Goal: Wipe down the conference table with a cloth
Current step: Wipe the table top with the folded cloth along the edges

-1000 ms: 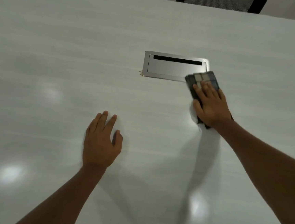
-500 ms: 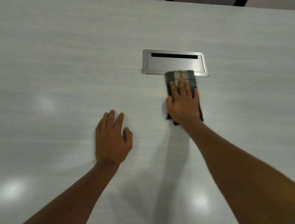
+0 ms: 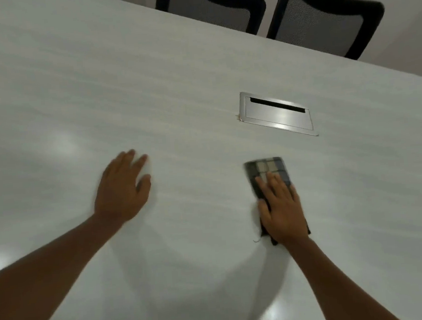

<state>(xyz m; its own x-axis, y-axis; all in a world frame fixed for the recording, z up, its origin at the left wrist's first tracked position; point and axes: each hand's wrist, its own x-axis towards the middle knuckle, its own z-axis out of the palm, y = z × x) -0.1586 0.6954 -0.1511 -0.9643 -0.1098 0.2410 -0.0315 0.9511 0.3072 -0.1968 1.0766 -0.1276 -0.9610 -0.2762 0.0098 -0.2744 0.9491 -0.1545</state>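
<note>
Head view: right hand (image 3: 283,208) pressed flat on checked cloth (image 3: 269,172); left hand (image 3: 122,190) flat, empty, on table (image 3: 97,93)

Single head-worn wide-angle view, looking forward and steeply down, tilted, close over the pale wood-grain conference table (image 3: 173,91). Far edge runs diagonally; two black mesh-backed chairs (image 3: 320,17) sit beyond it. Near field slightly blurred, probably camera motion.

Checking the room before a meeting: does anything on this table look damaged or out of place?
Only a small thing: at the near-left corner of the metal cable hatch, a tiny brownish chip or fleck marks the table. Too small to identify. The cloth lies flat under the right hand.
</note>
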